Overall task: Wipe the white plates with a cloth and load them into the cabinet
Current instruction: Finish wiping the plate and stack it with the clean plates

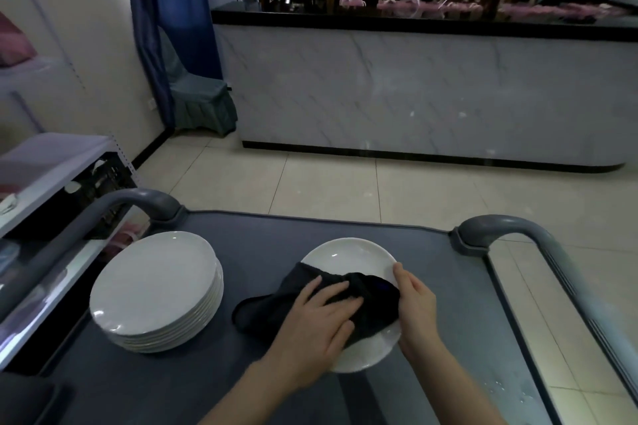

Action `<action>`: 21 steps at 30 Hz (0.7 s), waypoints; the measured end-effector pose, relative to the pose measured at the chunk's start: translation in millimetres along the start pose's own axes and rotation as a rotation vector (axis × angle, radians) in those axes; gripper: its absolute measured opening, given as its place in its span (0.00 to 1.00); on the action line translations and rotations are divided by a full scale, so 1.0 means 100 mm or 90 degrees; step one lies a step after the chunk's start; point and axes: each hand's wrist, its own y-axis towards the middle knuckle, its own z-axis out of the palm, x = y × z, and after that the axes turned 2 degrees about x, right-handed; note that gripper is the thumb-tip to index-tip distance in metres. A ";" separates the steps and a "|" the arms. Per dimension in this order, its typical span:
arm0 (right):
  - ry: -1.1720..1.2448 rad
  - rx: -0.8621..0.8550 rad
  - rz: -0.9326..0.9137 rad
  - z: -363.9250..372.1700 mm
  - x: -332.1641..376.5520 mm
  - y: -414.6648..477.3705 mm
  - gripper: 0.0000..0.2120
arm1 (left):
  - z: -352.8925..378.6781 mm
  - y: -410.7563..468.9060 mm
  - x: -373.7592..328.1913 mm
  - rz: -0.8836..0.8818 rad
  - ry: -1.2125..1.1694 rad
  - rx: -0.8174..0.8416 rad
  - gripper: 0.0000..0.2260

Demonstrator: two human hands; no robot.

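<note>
The left hand (pixel 317 317) lies flat, fingers spread, on the dark cloth (pixel 374 293). It should sweep full circles out to the rim while the right hand (pixel 414 307), thumb on top and fingers seemingly curled beneath, pins the plate (pixel 348 252) by its right edge. Glossy, white and shallow, the plate lies under both hands on the cart (pixel 276 228). The stack of plates (pixel 155 286) sits left of the left hand.
</note>
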 end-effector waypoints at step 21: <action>0.028 -0.061 -0.064 0.02 0.34 0.02 0.20 | 0.08 0.15 0.38 -0.167 0.099 0.050 0.26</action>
